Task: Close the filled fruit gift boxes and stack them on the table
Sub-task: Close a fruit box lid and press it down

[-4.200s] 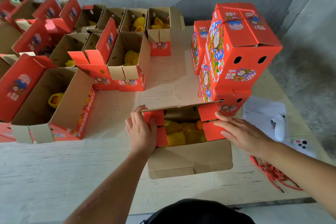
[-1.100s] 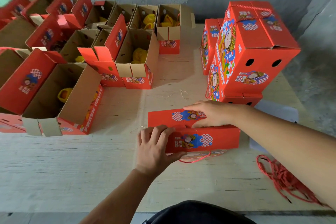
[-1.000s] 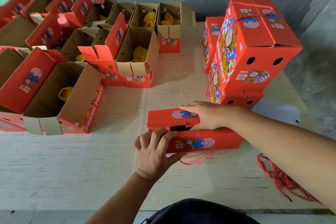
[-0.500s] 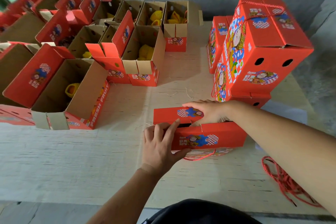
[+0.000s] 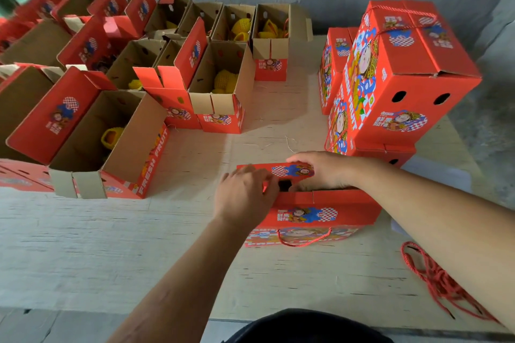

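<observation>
Box, lower centre of the frame, on the worktop: printed red cardboard, rectangular, long axis running left to right across the frame, a red cord handle on its near face. Its two long top flaps are folded almost flat, with a dark gap left between them at the middle seam. Left hand lies over the box's left end, its fingers curled at the gap onto the flap edge. Right hand lies over the far flap, fingers bent down onto it. Both hands sit directly on the seam; the left is nearer the open gap. Stack of closed boxes, glossy and sharp-edged, stands just behind to the right. Open boxes, brown inside, hold yellow-netted fruit, upper left. Loose cord, lower right.
</observation>
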The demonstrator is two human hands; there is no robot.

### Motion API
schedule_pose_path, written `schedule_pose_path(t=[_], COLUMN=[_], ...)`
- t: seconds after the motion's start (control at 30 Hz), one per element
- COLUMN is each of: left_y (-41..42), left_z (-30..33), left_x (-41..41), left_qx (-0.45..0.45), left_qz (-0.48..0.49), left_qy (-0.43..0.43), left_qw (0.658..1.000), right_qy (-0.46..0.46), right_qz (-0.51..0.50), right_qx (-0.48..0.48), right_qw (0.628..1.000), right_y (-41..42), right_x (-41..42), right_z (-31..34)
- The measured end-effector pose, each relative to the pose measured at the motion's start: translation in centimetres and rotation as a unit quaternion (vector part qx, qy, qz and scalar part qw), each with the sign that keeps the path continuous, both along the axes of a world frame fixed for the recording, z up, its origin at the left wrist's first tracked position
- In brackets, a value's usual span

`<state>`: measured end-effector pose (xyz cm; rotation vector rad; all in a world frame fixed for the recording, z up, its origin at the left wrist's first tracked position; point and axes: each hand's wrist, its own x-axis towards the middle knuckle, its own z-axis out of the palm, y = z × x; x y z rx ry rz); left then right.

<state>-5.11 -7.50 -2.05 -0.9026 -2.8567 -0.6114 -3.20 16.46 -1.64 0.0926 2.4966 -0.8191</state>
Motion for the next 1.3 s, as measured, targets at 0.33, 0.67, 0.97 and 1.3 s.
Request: schedule_pose_path(t=[0.33,0.67,0.97,1.3], left_y=[0.5,1.9,3.6,3.1], left_z=[-2.0,0.1,-0.8,-1.4], left_x=[-1.2,-6.9,-7.5,-8.0], left_qx=[0.022,-0.110,-0.290,-0.261], left_qz=[0.004,-0.137,-0.295,-0.289], left_qy=[0.095,-0.303,-0.060,-0.143], left_qw=[0.995,0.937,0.908,0.910], right_qy=[-0.013,0.036,-0.005,0.411], right_qz=[-0.050,-0.029,0.040,-0.031], right_qx=[0.038,0.081,0.158,0.105], right_qw=[0.998,0.996,0.987,0.905], right_y=[4.4,4.0,4.1,0.8], right_x=[3.4,2.8,2.8,8.3], right_z=[-0.1,-0.6,-2.0,-0.2])
